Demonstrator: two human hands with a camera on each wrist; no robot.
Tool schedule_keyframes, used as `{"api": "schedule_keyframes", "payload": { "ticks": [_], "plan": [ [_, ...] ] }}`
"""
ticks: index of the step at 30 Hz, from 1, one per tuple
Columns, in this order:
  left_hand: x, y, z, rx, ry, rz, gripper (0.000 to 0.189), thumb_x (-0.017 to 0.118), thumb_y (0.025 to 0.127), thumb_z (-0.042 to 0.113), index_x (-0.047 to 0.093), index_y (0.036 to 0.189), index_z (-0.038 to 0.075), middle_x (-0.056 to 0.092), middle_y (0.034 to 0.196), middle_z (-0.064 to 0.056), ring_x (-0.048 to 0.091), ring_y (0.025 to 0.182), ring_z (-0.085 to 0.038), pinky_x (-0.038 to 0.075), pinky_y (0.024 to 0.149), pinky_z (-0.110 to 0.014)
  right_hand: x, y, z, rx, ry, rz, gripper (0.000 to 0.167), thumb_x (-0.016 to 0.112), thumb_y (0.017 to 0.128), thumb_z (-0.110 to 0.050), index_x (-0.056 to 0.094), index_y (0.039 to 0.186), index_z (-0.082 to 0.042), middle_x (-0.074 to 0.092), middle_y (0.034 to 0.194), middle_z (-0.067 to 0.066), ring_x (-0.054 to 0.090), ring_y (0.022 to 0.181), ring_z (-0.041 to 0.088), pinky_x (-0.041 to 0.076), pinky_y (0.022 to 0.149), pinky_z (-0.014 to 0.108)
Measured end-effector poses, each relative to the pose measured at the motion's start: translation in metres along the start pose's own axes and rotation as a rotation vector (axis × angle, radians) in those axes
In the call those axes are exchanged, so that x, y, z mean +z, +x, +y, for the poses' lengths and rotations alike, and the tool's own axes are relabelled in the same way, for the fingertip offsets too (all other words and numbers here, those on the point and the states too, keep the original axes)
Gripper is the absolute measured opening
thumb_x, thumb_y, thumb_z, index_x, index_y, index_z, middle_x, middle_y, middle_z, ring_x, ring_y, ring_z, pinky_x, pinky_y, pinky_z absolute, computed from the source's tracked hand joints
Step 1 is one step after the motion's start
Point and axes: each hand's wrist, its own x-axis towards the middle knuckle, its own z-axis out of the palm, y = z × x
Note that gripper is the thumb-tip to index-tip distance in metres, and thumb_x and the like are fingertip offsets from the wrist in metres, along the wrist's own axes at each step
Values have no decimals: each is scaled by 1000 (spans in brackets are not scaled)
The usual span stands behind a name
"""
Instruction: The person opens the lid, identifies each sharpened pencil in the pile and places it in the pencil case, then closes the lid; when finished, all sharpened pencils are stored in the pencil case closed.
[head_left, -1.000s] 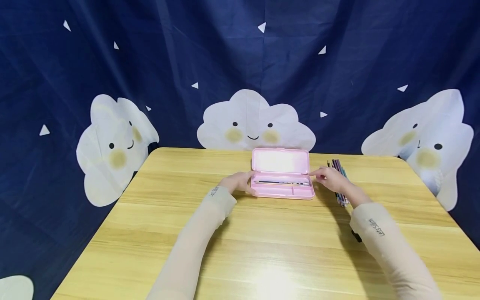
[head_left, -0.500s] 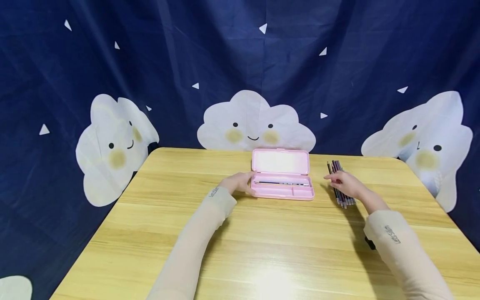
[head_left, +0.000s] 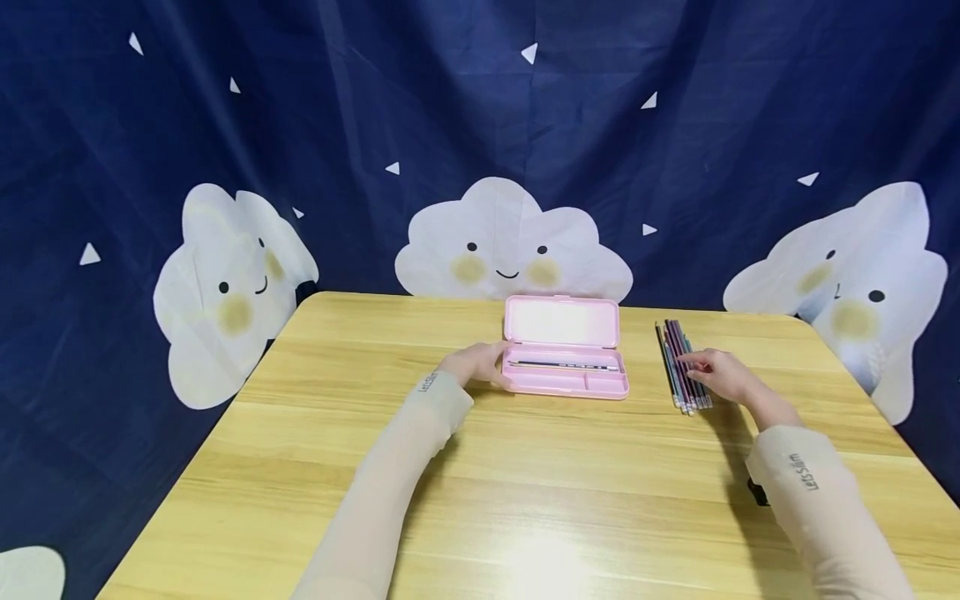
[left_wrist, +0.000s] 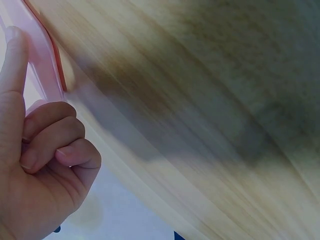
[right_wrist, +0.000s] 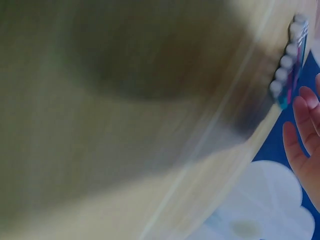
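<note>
A pink pencil case (head_left: 547,382) lies with its lid raised at the back of the table, and one dark pencil (head_left: 562,365) rests in its long rear compartment. My left hand (head_left: 477,364) holds the case's left end; the left wrist view shows the thumb along the pink edge and the other fingers bent. To the right of the case, several pencils (head_left: 677,379) lie side by side, white eraser ends toward me. Over their right side is my right hand (head_left: 722,375), fingers reaching toward them. Whether its fingertips touch the pencils I cannot tell.
The wooden table (head_left: 525,492) extends toward me and ends at its back edge against a dark blue curtain (head_left: 465,100) printed with smiling clouds. The case's front compartments, split by a divider, face me.
My right hand has moved from the case's right end rightward, over the pencils to their right side. The left hand has stayed at the case.
</note>
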Motion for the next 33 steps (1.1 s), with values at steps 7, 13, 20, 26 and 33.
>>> {"api": "schedule_keyframes", "payload": {
  "ticks": [7,13,20,26,33],
  "plan": [
    [0,1,0,5,-4,-1,93,73,74,42,20,147,21,30,147,-9,30,133,-24,25,110,-35,-3,-8,13,76,6,-40,34,56,86,0,52,116,15,49,70,1,45,65,12,42,62,33],
    [1,2,-2,21,5,10,92,74,74,40,20,146,19,32,146,-11,33,131,-25,26,109,-34,-3,-11,15,136,52,-76,41,57,86,-3,46,119,18,53,73,4,46,68,15,41,64,34],
    [2,2,-2,11,-3,-2,94,73,74,41,18,147,20,29,147,-9,31,132,-24,25,110,-35,-1,-11,17,161,58,-91,45,56,86,-4,40,121,19,51,72,5,42,65,14,38,62,32],
    [1,1,0,16,16,-2,92,72,76,40,18,147,20,30,147,-10,31,133,-24,24,110,-34,3,-9,21,151,30,-85,47,57,80,2,40,119,22,49,69,6,44,63,17,40,63,35],
    [2,2,-2,19,27,9,91,72,76,39,18,147,20,30,147,-10,31,133,-24,24,110,-33,1,-7,23,184,-9,-135,54,59,77,1,35,117,27,57,77,24,56,72,33,46,72,51]
  ]
}}
